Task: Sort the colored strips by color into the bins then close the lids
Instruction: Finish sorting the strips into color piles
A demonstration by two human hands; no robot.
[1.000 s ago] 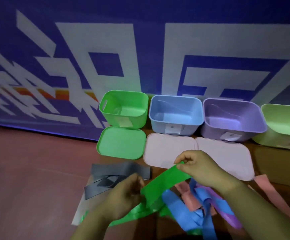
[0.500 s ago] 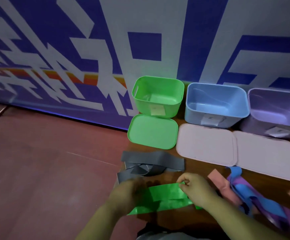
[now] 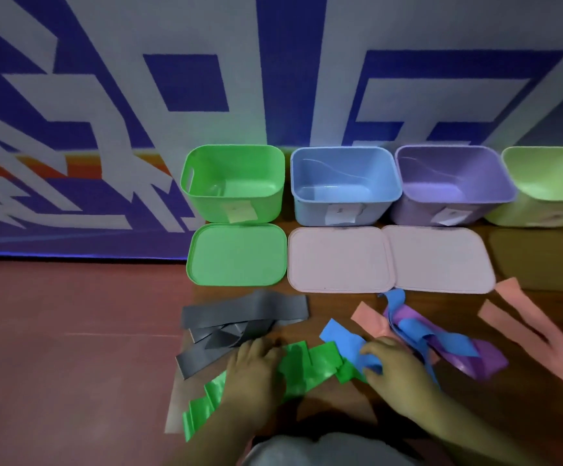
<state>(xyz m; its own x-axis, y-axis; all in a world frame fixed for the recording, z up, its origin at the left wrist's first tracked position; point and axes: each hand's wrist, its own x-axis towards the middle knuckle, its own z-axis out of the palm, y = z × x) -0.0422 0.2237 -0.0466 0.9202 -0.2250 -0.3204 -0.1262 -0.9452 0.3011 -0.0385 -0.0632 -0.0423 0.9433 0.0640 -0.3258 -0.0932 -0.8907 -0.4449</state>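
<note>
While hands (image 3: 256,368) (image 3: 397,375) pin glossy green strips (image 3: 310,368), fingers (image 3: 374,350) pinch a crumpled blue strip (image 3: 340,338).

Left hand (image 3: 253,368) flat; right hand (image 3: 395,368) curled.

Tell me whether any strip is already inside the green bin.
No. The green bin is bare inside; the green strips lie outside it, in front of the green lid.

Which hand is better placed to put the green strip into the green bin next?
Left. The left hand rests on the green strip, with the green bin straight ahead; the right hand is farther right and grips a blue strip.
</note>
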